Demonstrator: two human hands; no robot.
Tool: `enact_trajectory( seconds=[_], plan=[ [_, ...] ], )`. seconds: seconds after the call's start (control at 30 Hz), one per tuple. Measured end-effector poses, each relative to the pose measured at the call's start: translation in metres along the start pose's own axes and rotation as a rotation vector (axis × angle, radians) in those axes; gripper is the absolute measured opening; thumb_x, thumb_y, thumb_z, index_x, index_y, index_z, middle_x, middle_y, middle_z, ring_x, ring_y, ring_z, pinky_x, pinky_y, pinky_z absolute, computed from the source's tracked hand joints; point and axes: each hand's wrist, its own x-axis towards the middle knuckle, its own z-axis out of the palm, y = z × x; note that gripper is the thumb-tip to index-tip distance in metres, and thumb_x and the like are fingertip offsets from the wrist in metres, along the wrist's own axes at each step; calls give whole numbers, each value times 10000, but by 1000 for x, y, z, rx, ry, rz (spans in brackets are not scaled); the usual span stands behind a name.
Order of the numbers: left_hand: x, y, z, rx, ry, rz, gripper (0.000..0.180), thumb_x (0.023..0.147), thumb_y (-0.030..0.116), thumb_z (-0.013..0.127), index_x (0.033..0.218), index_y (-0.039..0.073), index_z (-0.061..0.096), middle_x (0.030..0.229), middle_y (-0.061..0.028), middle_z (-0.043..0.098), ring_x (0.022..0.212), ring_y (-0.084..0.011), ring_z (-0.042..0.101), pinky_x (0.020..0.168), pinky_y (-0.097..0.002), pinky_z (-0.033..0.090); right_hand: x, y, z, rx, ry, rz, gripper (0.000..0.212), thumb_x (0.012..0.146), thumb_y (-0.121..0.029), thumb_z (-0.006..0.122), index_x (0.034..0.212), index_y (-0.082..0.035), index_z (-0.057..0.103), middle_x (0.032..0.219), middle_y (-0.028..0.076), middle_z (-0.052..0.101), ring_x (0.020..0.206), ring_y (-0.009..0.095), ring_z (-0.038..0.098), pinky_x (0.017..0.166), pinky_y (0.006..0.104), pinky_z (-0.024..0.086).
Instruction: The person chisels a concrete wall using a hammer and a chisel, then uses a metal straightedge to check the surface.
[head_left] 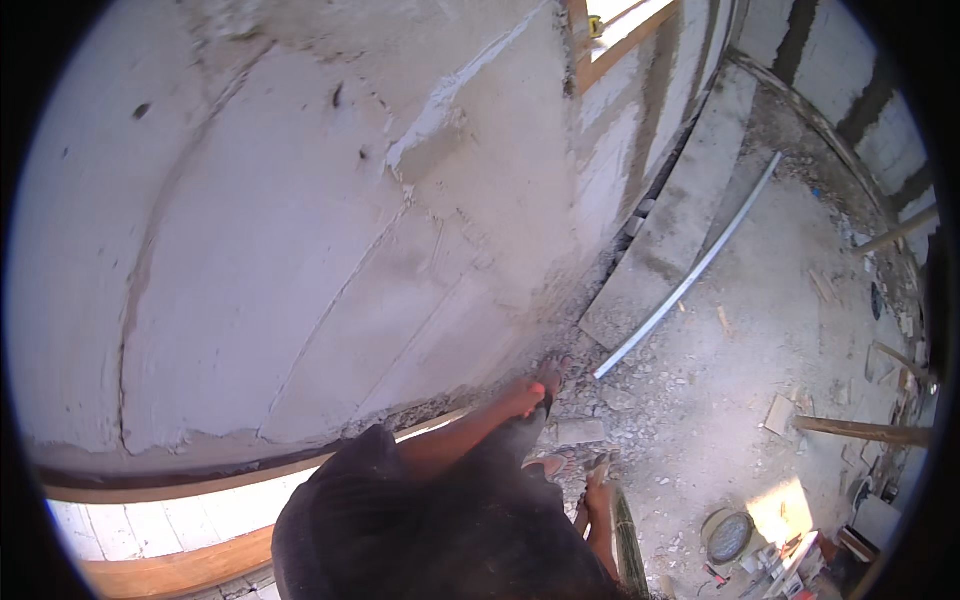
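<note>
My left forearm reaches across my dark clothing towards the foot of the plastered wall (250, 250). At its end my left hand (524, 398) looks closed beside a dark narrow shape, and what it holds, if anything, is hidden. A bare foot (553, 370) shows just beyond it on the rubble. Lower and to the right, my right hand (598, 492) hangs close to my leg, its fingers curled round something small and brownish that I cannot make out. A greenish pole (627, 540) runs beside that hand.
A long pale metal strip (690, 285) lies on the dusty floor (740, 400), beside a flat slab (655, 255). At the lower right are a round bucket (728, 536), wooden props (860, 431) and scattered scraps. A wood-framed opening (200, 565) is at the lower left.
</note>
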Motion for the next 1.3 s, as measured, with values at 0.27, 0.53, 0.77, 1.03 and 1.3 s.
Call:
enact_trajectory(
  seconds=[0.27,0.53,0.77,1.03,1.3],
  plan=[
    [-115,14,14,-358,-316,182,457,901,202,545,1340,80,510,988,-58,608,781,-108,578,593,-278,481,-141,-6,-48,36,118,124,449,863,-369,614,911,77,585,577,114,548,572,231,602,508,388,455],
    [-188,83,28,-704,-465,412,491,929,243,550,1376,63,457,1010,-33,525,788,-111,525,623,-240,478,-150,-15,-76,-302,137,-57,554,908,-425,459,1222,29,511,816,219,639,716,315,646,659,440,494],
    [-219,143,-12,-568,-84,960,352,852,145,649,1181,86,539,874,-40,528,738,-119,539,632,-275,471,-122,-25,-85,-499,109,-338,563,911,-478,464,901,60,632,783,223,647,731,331,654,670,444,481],
    [-278,226,-102,354,812,1221,328,735,214,766,1038,171,649,793,-86,592,640,-276,580,623,-348,484,-136,-159,-75,-8,176,-214,347,911,-391,590,845,-50,576,583,42,514,457,157,507,424,330,413],
    [-339,318,-201,174,686,1544,292,785,111,747,1029,-7,639,926,-79,672,835,-149,647,765,-294,510,-254,-387,-75,118,139,-587,300,926,-328,583,851,-61,467,588,-5,460,438,99,483,378,264,408]
  ],
)
